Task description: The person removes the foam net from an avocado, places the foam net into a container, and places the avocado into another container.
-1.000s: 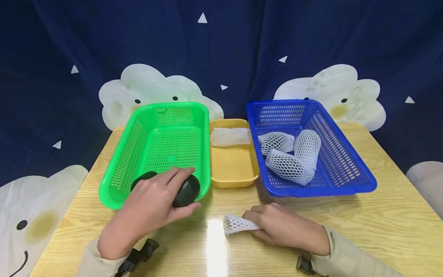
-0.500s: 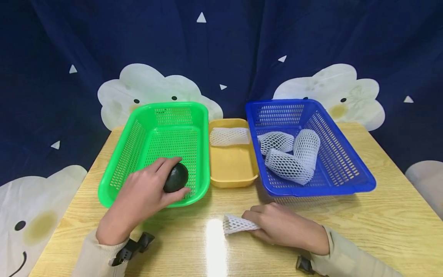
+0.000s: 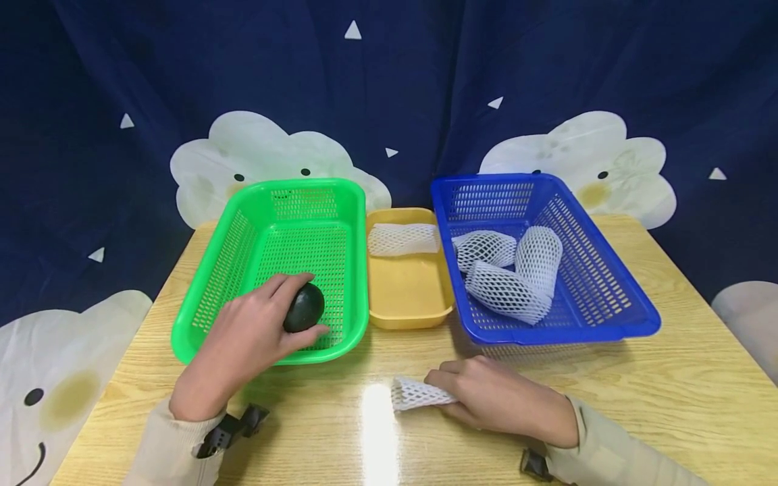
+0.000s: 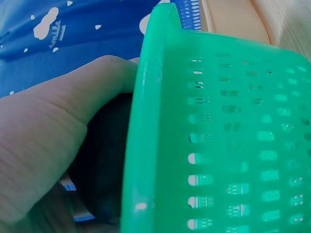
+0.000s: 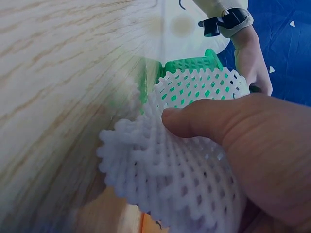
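Observation:
My left hand (image 3: 255, 324) grips a dark, smooth, avocado-like fruit (image 3: 305, 308) over the near end of the green basket (image 3: 358, 270). Thumb and fingers curl round its sides. In the left wrist view the basket's rim (image 4: 143, 145) hides part of the dark fruit (image 4: 104, 155). Whether the fruit touches the basket floor cannot be told. My right hand (image 3: 492, 398) pinches a white foam net sleeve (image 3: 416, 393) low over the table, its open end facing left. In the right wrist view the thumb presses on the foam net (image 5: 170, 170).
Between the baskets stands a yellow tray (image 3: 410, 297) with a white foam net (image 3: 404, 239) in it. A blue basket (image 3: 608, 331) on the right holds several white foam nets (image 3: 510, 290). A wooden table (image 3: 328, 432) bears everything, with a dark blue curtain (image 3: 419, 81) behind.
My left hand has carried the dark fruit left and away from me, from the basket's front rim to further inside it. The right hand and its net have stayed put.

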The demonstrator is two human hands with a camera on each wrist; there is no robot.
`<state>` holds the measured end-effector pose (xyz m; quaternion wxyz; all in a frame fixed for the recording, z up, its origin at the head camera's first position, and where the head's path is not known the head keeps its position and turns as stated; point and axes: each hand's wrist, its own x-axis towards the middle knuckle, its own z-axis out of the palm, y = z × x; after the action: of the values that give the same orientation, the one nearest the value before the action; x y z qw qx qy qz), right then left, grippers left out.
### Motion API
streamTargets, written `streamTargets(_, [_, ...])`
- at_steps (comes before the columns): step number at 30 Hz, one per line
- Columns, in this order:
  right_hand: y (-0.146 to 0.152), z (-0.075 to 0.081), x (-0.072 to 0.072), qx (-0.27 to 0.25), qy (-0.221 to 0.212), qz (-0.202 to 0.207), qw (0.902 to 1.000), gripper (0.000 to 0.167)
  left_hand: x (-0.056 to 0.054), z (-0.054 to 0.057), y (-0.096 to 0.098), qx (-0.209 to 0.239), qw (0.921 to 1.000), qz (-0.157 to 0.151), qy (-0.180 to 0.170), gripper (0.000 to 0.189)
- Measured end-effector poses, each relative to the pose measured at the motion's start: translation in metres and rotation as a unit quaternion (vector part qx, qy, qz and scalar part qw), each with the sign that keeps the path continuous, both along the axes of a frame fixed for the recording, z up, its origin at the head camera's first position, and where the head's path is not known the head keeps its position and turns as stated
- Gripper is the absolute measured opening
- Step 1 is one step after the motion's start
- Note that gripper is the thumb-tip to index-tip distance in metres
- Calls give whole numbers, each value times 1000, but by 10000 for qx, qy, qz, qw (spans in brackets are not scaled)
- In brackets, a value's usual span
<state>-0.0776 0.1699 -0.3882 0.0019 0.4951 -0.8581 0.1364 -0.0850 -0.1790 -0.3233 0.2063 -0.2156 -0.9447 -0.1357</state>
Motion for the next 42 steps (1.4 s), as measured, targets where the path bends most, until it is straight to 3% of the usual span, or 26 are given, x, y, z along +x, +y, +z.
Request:
streamTargets(14, [0,0,0,68,-95,3,9999,14,-6,-6,-5,-85,9969,104,-772,77])
streamTargets(42, [-1,0,0,112,0,27,9999,15,-15,-14,-13,-70,9864,179,-1630,78])
